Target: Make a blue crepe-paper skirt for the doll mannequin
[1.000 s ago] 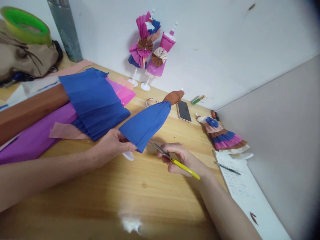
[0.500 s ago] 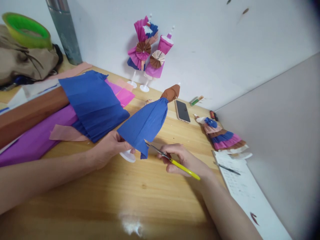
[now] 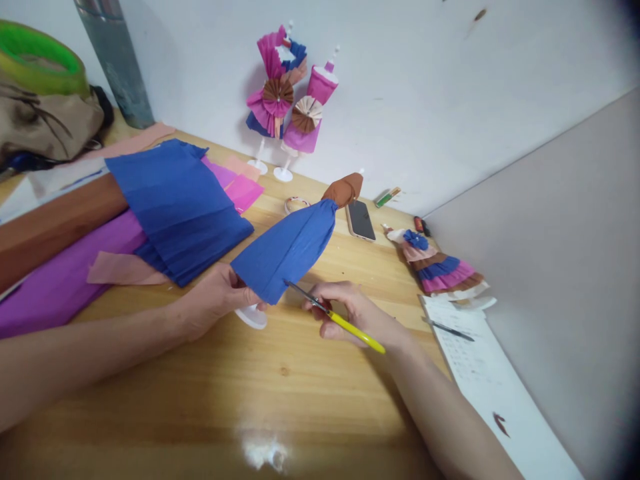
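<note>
A small dress form with a brown top (image 3: 343, 191) and a long blue paper skirt (image 3: 290, 247) leans up and to the right over the table. My left hand (image 3: 215, 300) is closed on the skirt's lower left edge, just above the white round base (image 3: 251, 317). In my right hand (image 3: 350, 310) are yellow-handled scissors (image 3: 356, 331), whose blade tips touch the skirt near its lower right hem. Folded blue paper (image 3: 180, 207) lies left of the skirt.
Brown paper (image 3: 60, 217) and purple paper (image 3: 90, 273) lie left. Two dressed forms (image 3: 270, 100) stand by the wall. A phone (image 3: 361, 220) lies behind the skirt; a layered dress (image 3: 443, 270), a pen (image 3: 453, 331) and a written sheet (image 3: 480, 380) are right. A bottle (image 3: 117, 67) stands back left.
The loose blue flap that hung from the hem by the blades no longer shows. My right hand and the scissors have shifted slightly left, and the whole view has moved a little.
</note>
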Action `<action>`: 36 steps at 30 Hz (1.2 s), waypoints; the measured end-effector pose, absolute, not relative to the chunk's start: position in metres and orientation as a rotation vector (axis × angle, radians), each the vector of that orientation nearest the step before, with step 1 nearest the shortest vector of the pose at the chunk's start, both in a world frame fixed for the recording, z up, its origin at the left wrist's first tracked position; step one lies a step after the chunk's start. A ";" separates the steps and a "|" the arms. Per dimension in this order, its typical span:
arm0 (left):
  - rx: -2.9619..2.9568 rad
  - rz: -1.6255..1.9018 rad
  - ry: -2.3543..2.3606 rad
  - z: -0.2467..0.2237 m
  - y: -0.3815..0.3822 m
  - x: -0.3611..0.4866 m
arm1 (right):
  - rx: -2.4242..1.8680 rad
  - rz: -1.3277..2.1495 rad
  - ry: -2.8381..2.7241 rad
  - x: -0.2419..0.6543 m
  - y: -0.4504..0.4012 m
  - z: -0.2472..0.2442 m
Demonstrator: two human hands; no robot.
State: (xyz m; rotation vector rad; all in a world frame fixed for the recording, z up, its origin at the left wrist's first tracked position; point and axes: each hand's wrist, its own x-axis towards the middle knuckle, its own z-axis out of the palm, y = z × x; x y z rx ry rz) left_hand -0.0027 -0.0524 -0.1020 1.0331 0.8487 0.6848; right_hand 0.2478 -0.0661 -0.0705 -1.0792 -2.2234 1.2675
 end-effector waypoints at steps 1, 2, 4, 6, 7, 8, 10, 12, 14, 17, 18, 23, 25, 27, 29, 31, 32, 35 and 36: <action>1.038 0.681 0.848 -0.103 -0.052 -0.003 | -1.078 1.274 -2.213 0.247 -0.066 -0.070; 1.047 0.683 0.844 -0.104 -0.052 -0.003 | -1.080 1.284 -2.201 0.246 -0.067 -0.070; 1.065 0.685 0.832 -0.105 -0.052 -0.003 | -1.079 1.307 -2.181 0.245 -0.068 -0.070; 1.072 0.683 0.817 -0.105 -0.052 -0.002 | -1.069 1.339 -2.161 0.244 -0.068 -0.070; 1.068 0.682 0.813 -0.104 -0.053 -0.001 | -1.061 1.361 -2.146 0.243 -0.069 -0.071; 1.061 0.681 0.814 -0.102 -0.053 -0.001 | -1.053 1.387 -2.128 0.242 -0.069 -0.071; 1.049 0.682 0.822 -0.100 -0.053 0.001 | -1.036 1.449 -2.086 0.241 -0.070 -0.072; 1.040 0.675 0.847 -0.097 -0.054 0.002 | -1.025 1.505 -2.046 0.241 -0.071 -0.073; 1.037 0.667 0.855 -0.096 -0.054 0.002 | -1.032 1.542 -2.016 0.240 -0.073 -0.073; 1.037 0.668 0.840 -0.097 -0.054 0.001 | -1.047 1.564 -1.991 0.240 -0.074 -0.072; 1.039 0.669 0.833 -0.097 -0.054 0.001 | -1.050 1.560 -1.990 0.240 -0.074 -0.072; 1.075 0.680 0.831 -0.100 -0.054 0.002 | -1.051 1.527 -2.016 0.239 -0.073 -0.071; 1.084 0.682 0.826 -0.101 -0.054 0.002 | -1.046 1.543 -2.006 0.239 -0.073 -0.070; 1.090 0.670 0.836 -0.102 -0.054 0.001 | -1.030 1.562 -1.992 0.239 -0.074 -0.070; 1.088 0.660 0.854 -0.102 -0.054 0.000 | -1.035 1.564 -1.994 0.240 -0.074 -0.070; 1.084 0.656 0.851 -0.102 -0.054 0.000 | -1.049 1.547 -2.009 0.241 -0.075 -0.070; 1.082 0.657 0.845 -0.102 -0.053 0.000 | -1.051 1.538 -2.015 0.242 -0.075 -0.070; 1.081 0.657 0.829 -0.103 -0.053 0.000 | -1.020 1.519 -2.026 0.242 -0.075 -0.071; 1.077 0.656 0.834 -0.103 -0.053 0.000 | -1.010 1.512 -2.026 0.242 -0.075 -0.071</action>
